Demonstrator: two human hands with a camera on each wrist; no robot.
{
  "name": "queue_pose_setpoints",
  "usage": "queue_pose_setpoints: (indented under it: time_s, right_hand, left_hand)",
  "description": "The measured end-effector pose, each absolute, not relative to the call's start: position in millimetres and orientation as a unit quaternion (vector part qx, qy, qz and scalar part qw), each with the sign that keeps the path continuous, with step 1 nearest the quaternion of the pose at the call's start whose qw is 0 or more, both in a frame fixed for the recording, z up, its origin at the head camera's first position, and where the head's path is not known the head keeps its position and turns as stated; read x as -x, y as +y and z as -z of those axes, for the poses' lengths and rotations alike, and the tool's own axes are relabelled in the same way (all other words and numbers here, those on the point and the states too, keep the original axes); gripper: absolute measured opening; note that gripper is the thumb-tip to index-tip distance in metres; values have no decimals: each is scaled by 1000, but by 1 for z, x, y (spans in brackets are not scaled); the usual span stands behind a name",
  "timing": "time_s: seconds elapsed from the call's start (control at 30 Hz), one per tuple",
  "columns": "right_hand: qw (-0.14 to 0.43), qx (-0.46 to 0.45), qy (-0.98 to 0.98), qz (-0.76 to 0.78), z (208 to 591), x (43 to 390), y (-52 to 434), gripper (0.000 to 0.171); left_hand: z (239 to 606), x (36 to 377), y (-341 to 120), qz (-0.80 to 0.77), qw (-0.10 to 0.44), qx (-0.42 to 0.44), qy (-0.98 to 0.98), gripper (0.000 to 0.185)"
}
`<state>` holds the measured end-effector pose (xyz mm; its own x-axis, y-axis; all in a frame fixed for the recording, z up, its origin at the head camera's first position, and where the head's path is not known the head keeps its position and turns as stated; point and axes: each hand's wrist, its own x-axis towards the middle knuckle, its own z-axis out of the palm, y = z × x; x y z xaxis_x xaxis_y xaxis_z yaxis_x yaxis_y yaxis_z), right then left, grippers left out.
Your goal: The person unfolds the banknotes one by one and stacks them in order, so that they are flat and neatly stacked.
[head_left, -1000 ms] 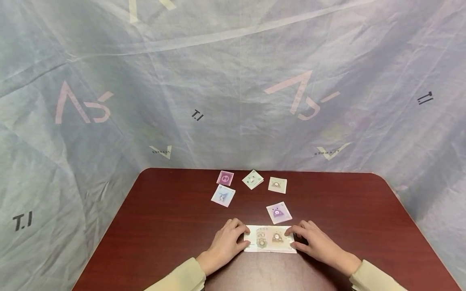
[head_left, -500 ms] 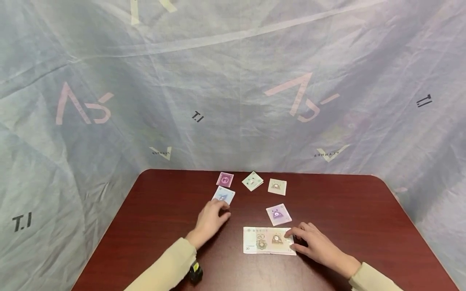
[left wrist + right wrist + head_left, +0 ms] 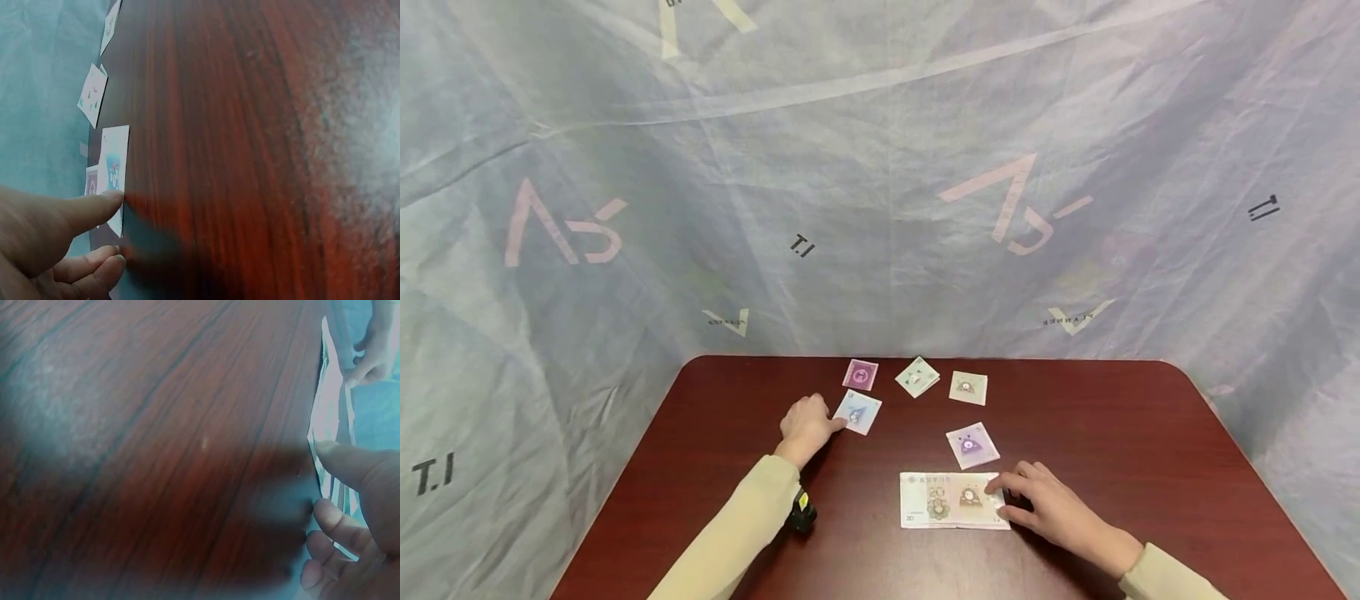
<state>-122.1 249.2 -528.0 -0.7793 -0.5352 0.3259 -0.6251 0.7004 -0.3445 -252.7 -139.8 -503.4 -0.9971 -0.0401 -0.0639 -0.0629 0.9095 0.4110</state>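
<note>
One fingertip of the left hand (image 3: pixel 806 425) touches the blue folded note (image 3: pixel 857 411) at its 9 o'clock edge and should slide it flat across the desk (image 3: pixel 1112 433), while the right hand (image 3: pixel 1051 510) pins the banknote stack (image 3: pixel 951 500) with relaxed fingers.

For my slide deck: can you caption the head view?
Left hand touches a blue folded note while right hand rests on a flat banknote on the red-brown table.

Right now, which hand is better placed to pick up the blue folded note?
Left. The left hand already touches the blue folded note; the right hand rests on the flat banknote, farther away.
</note>
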Motion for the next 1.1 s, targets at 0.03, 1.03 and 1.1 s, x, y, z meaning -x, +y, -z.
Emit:
queue_pose_setpoints:
  time_s: [0.03, 1.03, 1.1]
  right_hand:
    - [102, -316, -916, -224, 528, 122, 249, 33]
    - [122, -334, -904, -238, 532, 121, 248, 31]
    - [127, -334, -902, -240, 532, 121, 249, 32]
  left_hand:
    - [504, 252, -140, -208, 30, 29, 977, 36]
    - [524, 242, -143, -362, -38, 23, 931, 5]
    - [523, 241, -142, -377, -46, 15, 925, 5]
